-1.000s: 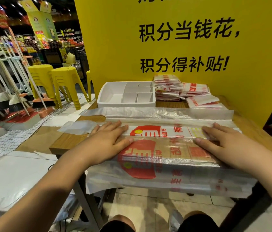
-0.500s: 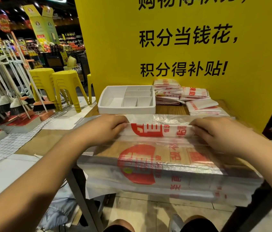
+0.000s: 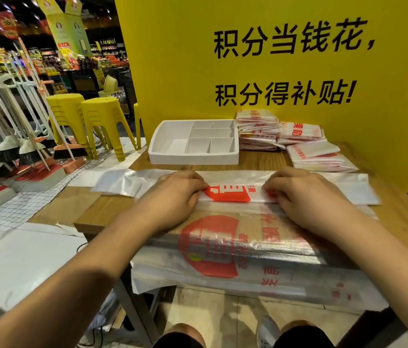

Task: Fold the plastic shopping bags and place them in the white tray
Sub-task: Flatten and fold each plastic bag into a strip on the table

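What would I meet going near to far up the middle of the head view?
From the near edge: stack of flat bags → folded bag strip pinched by left hand and right hand → white tray → yellow sign wall.

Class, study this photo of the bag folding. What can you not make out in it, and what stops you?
Head view: the print on the plastic bag under the left hand and right hand; the hands cover it.
Head view: how many bags the flat stack holds; the layers are too thin to count.
Head view: how many folded bags lie beside the white tray; too small and blurred.
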Motion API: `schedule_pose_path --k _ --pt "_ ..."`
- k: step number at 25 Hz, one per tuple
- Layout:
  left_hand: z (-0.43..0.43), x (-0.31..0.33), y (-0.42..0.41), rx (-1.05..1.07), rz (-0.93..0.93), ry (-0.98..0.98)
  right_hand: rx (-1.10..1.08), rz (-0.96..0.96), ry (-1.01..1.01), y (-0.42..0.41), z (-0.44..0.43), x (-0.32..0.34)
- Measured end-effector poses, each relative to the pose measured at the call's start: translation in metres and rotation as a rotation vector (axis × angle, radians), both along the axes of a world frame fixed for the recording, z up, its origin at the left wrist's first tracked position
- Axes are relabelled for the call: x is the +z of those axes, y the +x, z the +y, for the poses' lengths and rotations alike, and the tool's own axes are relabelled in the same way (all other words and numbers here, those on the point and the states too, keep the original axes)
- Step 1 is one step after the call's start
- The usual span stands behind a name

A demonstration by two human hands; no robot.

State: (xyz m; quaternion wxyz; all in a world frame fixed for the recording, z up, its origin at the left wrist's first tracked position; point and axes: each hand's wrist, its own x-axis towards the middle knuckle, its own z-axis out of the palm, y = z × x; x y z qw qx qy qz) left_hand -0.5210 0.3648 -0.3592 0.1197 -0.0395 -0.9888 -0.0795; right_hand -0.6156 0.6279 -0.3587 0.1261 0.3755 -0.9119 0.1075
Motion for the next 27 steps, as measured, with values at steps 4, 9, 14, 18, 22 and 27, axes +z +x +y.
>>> schedule_pose_path --k 4,9,14,18,22,27 --pt "0.025 -0.006 0.007 0.014 -0.131 0.035 0.059 -0.103 0.019 0.023 -0.028 -0.002" --pt "0.007 -0.004 0.028 0.105 -0.354 -0.014 0.082 -0.344 0.14 0.027 -0.02 -0.011" --pt "-0.006 -0.004 0.039 0.143 -0.386 0.011 0.09 -0.412 0.113 0.023 -0.001 -0.008" --pt "-0.004 -0.003 0.039 0.13 -0.403 0.035 -0.078 -0.454 0.105 0.014 0.063 -0.002" --pt "-0.002 0.013 0.025 0.196 -0.368 0.062 -0.184 -0.454 -0.002 0.009 0.079 -0.001" --pt "0.013 0.014 -0.009 0.222 -0.015 -0.09 -0.25 0.017 -0.03 -0.01 0.057 0.0"
